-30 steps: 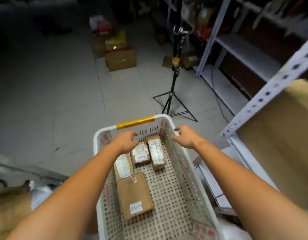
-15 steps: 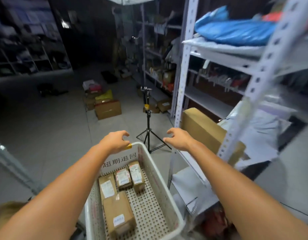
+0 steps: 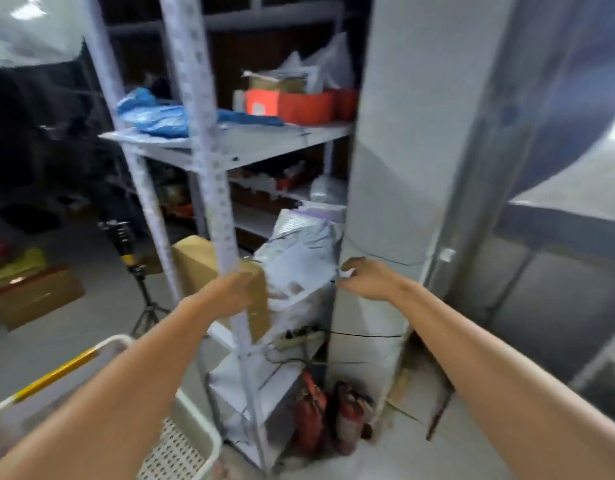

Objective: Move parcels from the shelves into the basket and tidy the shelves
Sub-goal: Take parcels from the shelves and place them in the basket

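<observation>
The grey bagged parcel [image 3: 299, 258] sits mid-frame in the shelving [image 3: 209, 168], beside a brown box [image 3: 192, 258]. Your right hand [image 3: 368, 280] hovers at its edge, loosely curled and empty. Your left hand [image 3: 230, 296] is at the box, and I cannot tell its grip. The basket [image 3: 198, 441] is at lower left.

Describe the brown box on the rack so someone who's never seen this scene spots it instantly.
Start at the white perforated shelf post mid-frame. Behind it, level with the left hand, sits the cardboard box. It is plain brown and hard-edged; the neighbour to its right is a crumpled grey-white plastic mailer.
</observation>
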Demonstrator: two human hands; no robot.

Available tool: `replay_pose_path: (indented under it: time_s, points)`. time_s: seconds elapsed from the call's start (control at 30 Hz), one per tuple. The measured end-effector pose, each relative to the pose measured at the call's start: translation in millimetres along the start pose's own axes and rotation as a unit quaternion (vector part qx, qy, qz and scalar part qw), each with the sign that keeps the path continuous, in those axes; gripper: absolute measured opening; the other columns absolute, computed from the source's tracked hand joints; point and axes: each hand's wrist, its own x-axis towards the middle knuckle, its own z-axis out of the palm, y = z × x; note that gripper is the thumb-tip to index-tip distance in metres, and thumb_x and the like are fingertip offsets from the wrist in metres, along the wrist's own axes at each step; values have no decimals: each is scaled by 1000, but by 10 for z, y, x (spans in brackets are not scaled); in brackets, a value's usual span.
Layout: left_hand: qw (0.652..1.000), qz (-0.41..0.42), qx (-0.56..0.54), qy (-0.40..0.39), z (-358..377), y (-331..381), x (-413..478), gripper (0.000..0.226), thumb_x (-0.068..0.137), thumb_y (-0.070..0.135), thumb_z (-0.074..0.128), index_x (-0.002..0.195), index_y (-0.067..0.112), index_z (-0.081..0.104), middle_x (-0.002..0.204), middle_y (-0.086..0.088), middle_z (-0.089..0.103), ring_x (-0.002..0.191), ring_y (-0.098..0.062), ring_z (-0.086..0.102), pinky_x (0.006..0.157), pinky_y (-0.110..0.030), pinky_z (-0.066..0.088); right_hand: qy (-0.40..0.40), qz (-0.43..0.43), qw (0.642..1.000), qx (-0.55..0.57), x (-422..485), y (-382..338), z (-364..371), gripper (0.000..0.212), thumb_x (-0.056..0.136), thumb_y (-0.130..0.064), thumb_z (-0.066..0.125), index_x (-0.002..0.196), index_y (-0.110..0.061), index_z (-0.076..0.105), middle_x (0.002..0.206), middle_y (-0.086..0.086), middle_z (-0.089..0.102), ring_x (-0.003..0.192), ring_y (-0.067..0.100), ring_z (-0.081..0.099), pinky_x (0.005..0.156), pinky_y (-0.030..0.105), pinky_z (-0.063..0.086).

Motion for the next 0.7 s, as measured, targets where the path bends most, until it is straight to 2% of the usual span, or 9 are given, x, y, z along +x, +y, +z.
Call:
replay_pose_path:
  time_s: [0.13,0.2,0.33,0.5,0.63,0.7]
  points:
    - [994,108,-6,-13,61,1123,338,36,92,39,57,128,34,54,114,3,65,95,-17,63,85,-27,50,73,105,992,-19,-388,904,-614,46,91,-44,63,129,-17,59,130,7,60,120,28,55,89,26,40]
    - [986,163,3,-25,136,1654,513,38,92,38,58,129,32,54,115,2,66,92,-17,60,87,-28,49,94,154,983,-31,-634,1273,-858,43,93,-44,60,123,-15,62,129,8,61,119,30,56,93,30,43]
    - [963,266,10,-39,328,2669,755,41,91,39,59,132,31,55,125,-3,65,111,-24,60,96,-30,47,147,247,958,-7,-1207,1777,-1219,46,94,-42,60,131,-15,59,132,5,59,121,27,55,101,36,45]
    - [909,407,35,-76,555,3707,787,42,92,37,59,132,26,56,119,0,67,111,-21,61,93,-28,47,211,359,909,8,-1829,2149,-1368,52,93,-41,61,137,-16,54,138,6,57,127,24,53,104,33,42]
    - [864,492,32,-103,764,4300,714,40,90,40,59,128,29,58,113,5,67,106,-16,61,93,-28,46,250,437,864,16,-2320,2233,-1330,48,93,-35,60,134,-10,56,136,9,58,121,27,56,97,32,45]
    - [839,530,28,-122,889,4551,585,37,90,40,59,126,30,59,112,6,68,104,-16,61,92,-28,47,260,480,837,23,-2606,2212,-1270,52,91,-40,60,136,-15,54,137,7,57,118,26,57,92,31,47]
